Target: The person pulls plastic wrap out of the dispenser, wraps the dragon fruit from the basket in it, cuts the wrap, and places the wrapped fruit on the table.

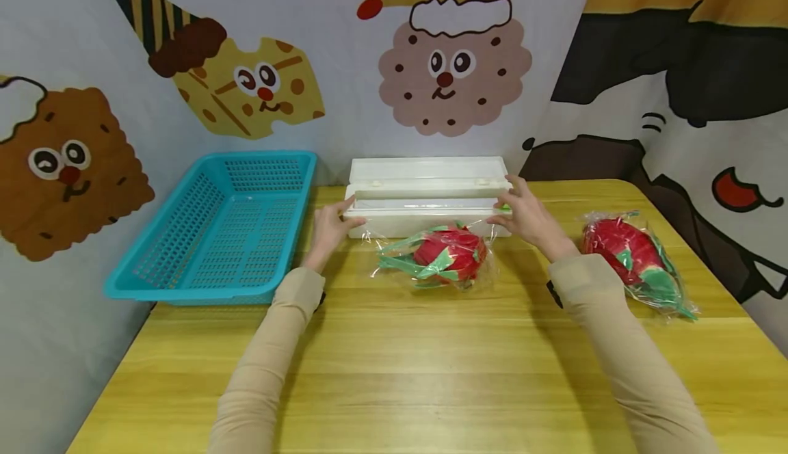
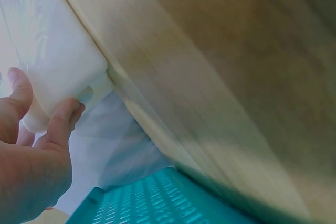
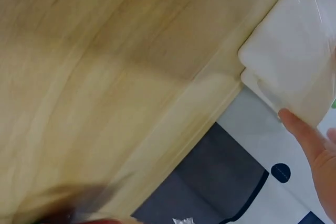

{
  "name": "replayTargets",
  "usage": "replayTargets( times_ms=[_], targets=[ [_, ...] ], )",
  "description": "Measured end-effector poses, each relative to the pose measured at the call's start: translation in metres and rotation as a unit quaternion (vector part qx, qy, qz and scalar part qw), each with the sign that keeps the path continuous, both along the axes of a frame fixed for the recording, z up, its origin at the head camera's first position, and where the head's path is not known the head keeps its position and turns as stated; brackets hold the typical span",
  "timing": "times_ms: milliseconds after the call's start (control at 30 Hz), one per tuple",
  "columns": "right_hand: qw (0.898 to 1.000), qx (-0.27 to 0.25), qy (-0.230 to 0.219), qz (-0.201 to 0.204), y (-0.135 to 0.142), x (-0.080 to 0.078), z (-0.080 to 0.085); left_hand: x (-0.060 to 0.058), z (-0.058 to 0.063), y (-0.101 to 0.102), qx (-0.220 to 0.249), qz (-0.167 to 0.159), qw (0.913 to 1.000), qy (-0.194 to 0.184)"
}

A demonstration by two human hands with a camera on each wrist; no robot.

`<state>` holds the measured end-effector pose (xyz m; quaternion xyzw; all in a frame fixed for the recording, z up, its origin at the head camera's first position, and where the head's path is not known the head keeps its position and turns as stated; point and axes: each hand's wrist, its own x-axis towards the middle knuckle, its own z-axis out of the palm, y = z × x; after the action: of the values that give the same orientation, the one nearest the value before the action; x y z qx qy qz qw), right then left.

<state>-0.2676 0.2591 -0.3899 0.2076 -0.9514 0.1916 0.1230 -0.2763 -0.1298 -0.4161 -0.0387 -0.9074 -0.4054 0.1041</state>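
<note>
A white cling film dispenser [image 1: 425, 223] stands at the table's back edge with its lid [image 1: 427, 167] raised and a film roll [image 1: 425, 204] inside. My left hand [image 1: 329, 230] grips its left end, thumb in front and fingers round the side. At the opposite end, my right hand [image 1: 531, 220] holds it, with a small green part [image 1: 505, 206] showing by the fingers. Both wrist views show fingers against the dispenser's ends. Close in front lies a red and green toy dragon fruit [image 1: 452, 254] in clear film; whether that film joins the roll I cannot tell.
A blue plastic basket [image 1: 212, 295] stands on the left, partly past the table's edge. To the right lies a second film-wrapped toy dragon fruit [image 1: 628, 256]. A cartoon-printed cloth [image 1: 345, 50] hangs behind the wooden table [image 1: 431, 372].
</note>
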Motion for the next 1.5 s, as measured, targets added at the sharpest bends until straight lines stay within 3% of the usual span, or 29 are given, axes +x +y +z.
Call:
replayTargets(
  times_ms=[200,400,767,1033,1233,1500],
  targets=[
    [0.998,-0.036,0.039,-0.023,0.002,0.001,-0.009,0.001,0.000,0.000,-0.004,-0.002,0.9999,0.010],
    [0.999,-0.024,0.032,-0.032,0.000,0.004,-0.007,0.003,0.000,0.002,0.000,0.001,0.9997,0.023],
    [0.997,-0.039,0.049,-0.052,-0.008,0.008,-0.008,0.006,0.001,0.007,0.008,0.002,0.9999,-0.007],
    [0.993,-0.056,0.105,-0.012,-0.017,0.012,-0.006,0.015,0.008,0.014,0.033,-0.009,0.9993,-0.016],
    [0.989,-0.074,0.129,0.007,-0.018,0.017,-0.002,0.025,0.012,0.015,0.048,-0.004,0.9988,0.007],
    [0.990,-0.077,0.111,0.033,-0.013,0.030,-0.001,0.045,0.012,0.013,0.045,-0.025,0.9977,0.043]
  ],
)
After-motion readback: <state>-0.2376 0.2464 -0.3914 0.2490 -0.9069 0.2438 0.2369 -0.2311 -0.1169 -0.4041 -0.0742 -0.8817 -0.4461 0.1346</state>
